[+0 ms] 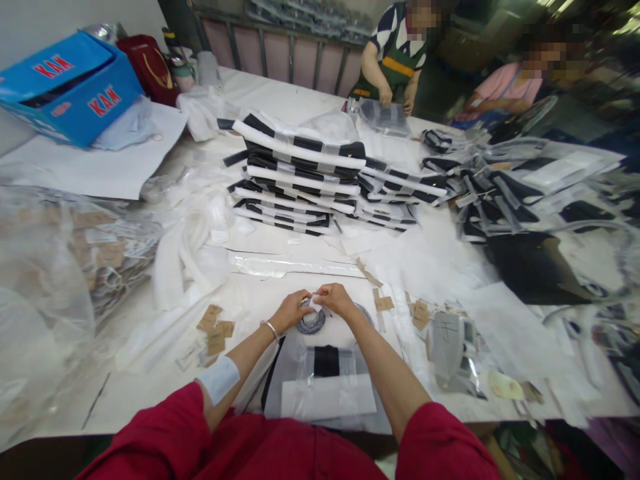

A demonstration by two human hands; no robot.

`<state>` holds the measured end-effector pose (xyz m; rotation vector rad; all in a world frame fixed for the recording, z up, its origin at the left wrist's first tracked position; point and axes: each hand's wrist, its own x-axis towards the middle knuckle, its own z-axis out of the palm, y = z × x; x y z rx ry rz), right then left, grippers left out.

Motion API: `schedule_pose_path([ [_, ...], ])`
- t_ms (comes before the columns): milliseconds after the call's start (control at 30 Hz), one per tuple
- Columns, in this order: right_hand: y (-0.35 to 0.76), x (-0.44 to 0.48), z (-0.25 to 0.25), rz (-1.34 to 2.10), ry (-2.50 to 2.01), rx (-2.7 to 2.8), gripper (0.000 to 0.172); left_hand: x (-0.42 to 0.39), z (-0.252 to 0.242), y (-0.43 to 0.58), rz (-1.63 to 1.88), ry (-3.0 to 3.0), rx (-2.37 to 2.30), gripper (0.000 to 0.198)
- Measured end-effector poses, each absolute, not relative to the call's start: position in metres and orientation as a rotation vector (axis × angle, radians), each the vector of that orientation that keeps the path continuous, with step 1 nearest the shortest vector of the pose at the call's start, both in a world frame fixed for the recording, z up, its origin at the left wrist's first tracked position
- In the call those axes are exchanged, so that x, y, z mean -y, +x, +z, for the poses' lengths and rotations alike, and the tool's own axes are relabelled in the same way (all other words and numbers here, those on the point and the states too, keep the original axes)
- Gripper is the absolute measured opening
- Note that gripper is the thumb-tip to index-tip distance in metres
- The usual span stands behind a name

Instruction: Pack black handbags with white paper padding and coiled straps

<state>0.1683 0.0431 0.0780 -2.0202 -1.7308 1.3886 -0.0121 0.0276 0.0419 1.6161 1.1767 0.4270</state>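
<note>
Head view: hands (290,311) pinching above dark tape coil (311,323).

Garment stack (295,177) sitting on table (280,93), behind tape roll (311,321); second stack (395,190) lying right of it; carton (70,87) sitting on paper sheet (125,173), rear left; plastic sack (45,267) lying along left edge; bagged garment (320,387) lying before roll.

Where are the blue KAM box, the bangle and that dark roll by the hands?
Blue KAM box (104,104): head view, side panel.
Bangle (271,329): head view, top of band.
Dark roll (311,324): head view, near rim.
</note>
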Motion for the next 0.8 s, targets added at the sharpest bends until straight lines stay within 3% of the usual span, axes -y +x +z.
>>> schedule_pose_path([
  [167,0.173,-0.046,0.084,1.538,-1.991,1.659,0.022,-0.021,0.05,-0.013,0.461,1.623,-1.2,0.028],
  [400,0.177,-0.052,0.104,1.664,-2.008,1.726,0.012,-0.009,0.063,-0.014,0.517,1.654,-1.157,0.036],
  [567,0.17,-0.049,0.114,1.464,-2.078,1.929,0.009,-0.008,0.062,-0.015,0.547,1.677,-1.077,0.031],
  [800,0.154,-0.033,0.118,0.904,-2.081,2.32,0.019,-0.011,0.064,-0.011,0.501,1.595,-1.109,0.035],
])
